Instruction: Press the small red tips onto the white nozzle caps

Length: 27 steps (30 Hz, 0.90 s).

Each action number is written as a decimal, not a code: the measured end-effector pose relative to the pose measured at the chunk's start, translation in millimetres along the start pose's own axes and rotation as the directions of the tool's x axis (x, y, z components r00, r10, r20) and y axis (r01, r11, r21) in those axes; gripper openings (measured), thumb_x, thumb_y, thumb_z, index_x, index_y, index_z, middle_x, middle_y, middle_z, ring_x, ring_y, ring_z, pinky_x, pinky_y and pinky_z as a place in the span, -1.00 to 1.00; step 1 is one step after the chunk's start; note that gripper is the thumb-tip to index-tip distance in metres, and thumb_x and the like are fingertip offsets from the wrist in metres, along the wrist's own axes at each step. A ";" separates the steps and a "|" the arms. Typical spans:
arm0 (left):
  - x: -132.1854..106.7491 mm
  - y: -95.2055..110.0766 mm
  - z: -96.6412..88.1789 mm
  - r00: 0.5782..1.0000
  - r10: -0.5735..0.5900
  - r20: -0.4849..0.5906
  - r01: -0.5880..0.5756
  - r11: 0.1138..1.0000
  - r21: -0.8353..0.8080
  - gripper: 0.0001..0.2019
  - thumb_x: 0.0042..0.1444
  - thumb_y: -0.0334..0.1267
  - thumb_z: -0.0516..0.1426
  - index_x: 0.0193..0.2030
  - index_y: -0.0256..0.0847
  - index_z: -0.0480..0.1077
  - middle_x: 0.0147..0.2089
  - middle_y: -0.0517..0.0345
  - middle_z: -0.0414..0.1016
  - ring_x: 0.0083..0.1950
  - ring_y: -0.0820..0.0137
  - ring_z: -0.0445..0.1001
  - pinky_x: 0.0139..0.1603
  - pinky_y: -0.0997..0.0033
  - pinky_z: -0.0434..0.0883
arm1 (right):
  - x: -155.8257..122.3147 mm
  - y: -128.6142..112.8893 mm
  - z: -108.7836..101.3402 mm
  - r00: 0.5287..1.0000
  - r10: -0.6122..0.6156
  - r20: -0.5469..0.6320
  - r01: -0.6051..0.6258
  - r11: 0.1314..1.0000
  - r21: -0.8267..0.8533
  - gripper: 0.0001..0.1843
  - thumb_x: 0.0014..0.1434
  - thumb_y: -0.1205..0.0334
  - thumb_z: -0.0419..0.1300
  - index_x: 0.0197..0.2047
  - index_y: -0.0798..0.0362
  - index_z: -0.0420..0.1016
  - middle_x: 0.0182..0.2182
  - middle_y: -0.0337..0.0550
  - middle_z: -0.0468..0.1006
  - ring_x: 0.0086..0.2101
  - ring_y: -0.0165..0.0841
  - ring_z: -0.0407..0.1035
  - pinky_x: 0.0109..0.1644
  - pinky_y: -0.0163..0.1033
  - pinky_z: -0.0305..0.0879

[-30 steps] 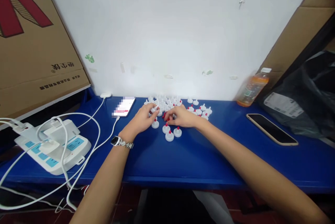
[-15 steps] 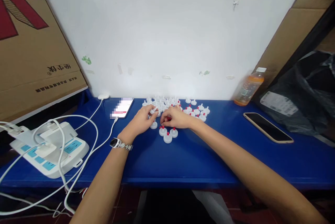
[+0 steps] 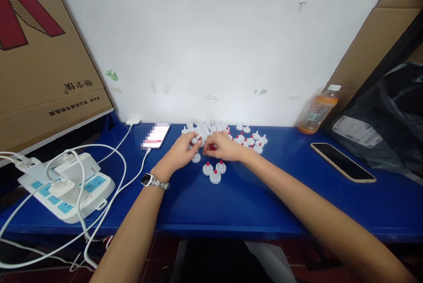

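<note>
My left hand (image 3: 181, 152) pinches a small white cap piece (image 3: 197, 140) between thumb and fingers. My right hand (image 3: 224, 146) is curled close beside it, its fingertips closed on a tiny red tip (image 3: 211, 147). Both hands meet over a cluster of white caps (image 3: 211, 129) near the wall. Three finished white caps with red tips (image 3: 214, 170) stand just in front of the hands on the blue table (image 3: 231, 203). More red-tipped caps (image 3: 253, 141) lie to the right of my right hand. A watch (image 3: 149, 180) is on my left wrist.
A white phone (image 3: 156, 135) on a cable lies left of the caps. A white power strip (image 3: 66, 186) with several cables sits at the left edge. A dark phone (image 3: 343, 162), an orange drink bottle (image 3: 317, 111) and a black bag (image 3: 383, 128) are at the right. Cardboard leans at left.
My hands have stayed together over the caps, with only small finger movements. The view shifted slightly.
</note>
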<state>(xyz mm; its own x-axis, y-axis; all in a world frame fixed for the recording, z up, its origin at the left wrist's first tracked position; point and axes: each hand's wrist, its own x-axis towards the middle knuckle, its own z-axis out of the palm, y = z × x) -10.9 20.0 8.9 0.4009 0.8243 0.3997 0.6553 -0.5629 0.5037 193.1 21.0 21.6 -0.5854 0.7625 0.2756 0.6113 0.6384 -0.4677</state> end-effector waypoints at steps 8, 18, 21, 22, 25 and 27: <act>-1.2 15.1 8.9 0.998 0.059 0.033 -0.058 0.997 -0.044 -0.70 0.40 -0.01 -0.12 -0.02 -0.14 0.26 -0.15 0.05 0.46 -0.10 0.25 0.47 -0.06 0.23 0.39 | -0.8 0.7 1.6 0.872 0.331 -0.360 -0.017 0.756 0.654 -0.66 0.09 -0.02 0.30 -0.21 0.07 0.49 -0.41 -0.17 0.58 -0.34 -0.34 0.47 -0.24 -0.25 0.34; -4.4 29.3 11.4 0.991 0.126 0.033 -0.125 0.991 -0.048 -0.67 0.41 -0.04 -0.12 0.11 -0.17 0.25 -0.04 -0.03 0.46 0.04 0.19 0.46 0.09 0.13 0.38 | -1.4 -12.5 8.0 0.824 0.419 -0.380 0.066 0.597 0.800 -0.47 -0.19 -0.17 0.47 -0.49 0.02 0.30 -0.56 -0.31 0.44 -0.52 -0.46 0.26 -0.43 -0.31 0.18; -4.2 29.8 11.9 0.990 0.143 0.020 -0.141 0.988 -0.067 -0.64 0.41 -0.04 -0.12 0.18 -0.18 0.23 0.05 -0.08 0.46 0.09 0.17 0.45 0.13 0.10 0.38 | -2.5 -15.4 5.3 0.837 0.401 -0.373 0.080 0.584 0.808 -0.45 -0.20 -0.17 0.47 -0.53 0.02 0.28 -0.59 -0.34 0.41 -0.54 -0.48 0.22 -0.44 -0.31 0.17; -4.1 29.6 12.4 0.988 0.151 0.014 -0.150 0.986 -0.075 -0.62 0.41 -0.05 -0.12 0.22 -0.18 0.20 0.11 -0.10 0.44 0.13 0.17 0.44 0.15 0.10 0.37 | -2.7 -16.6 5.0 0.839 0.395 -0.374 0.083 0.586 0.806 -0.45 -0.20 -0.18 0.47 -0.54 0.02 0.28 -0.60 -0.34 0.39 -0.55 -0.48 0.21 -0.45 -0.31 0.16; -4.2 28.7 13.4 0.989 0.146 -0.006 -0.146 0.985 -0.086 -0.51 0.41 -0.05 -0.11 0.38 -0.20 0.06 0.22 -0.17 0.38 0.23 0.15 0.40 0.22 0.11 0.34 | -3.5 -20.3 5.9 0.823 0.404 -0.398 0.091 0.599 0.795 -0.46 -0.19 -0.17 0.47 -0.58 0.01 0.27 -0.63 -0.35 0.37 -0.56 -0.48 0.20 -0.46 -0.30 0.15; -4.6 28.2 13.3 0.993 0.118 0.003 -0.117 0.990 -0.085 -0.45 0.41 -0.03 -0.10 0.43 -0.23 0.00 0.17 -0.18 0.43 0.20 0.13 0.43 0.20 0.12 0.35 | -4.5 -22.0 7.0 0.816 0.416 -0.402 0.090 0.596 0.798 -0.47 -0.20 -0.15 0.48 -0.59 0.02 0.28 -0.63 -0.33 0.39 -0.56 -0.48 0.22 -0.47 -0.30 0.16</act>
<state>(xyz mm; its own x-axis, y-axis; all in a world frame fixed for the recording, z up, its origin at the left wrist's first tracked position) 14.2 1.1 11.1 0.4769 0.7525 0.4542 0.5472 -0.6586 0.5165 178.5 2.7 24.7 -0.0092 0.9296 0.3683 -0.1129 0.3650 -0.9241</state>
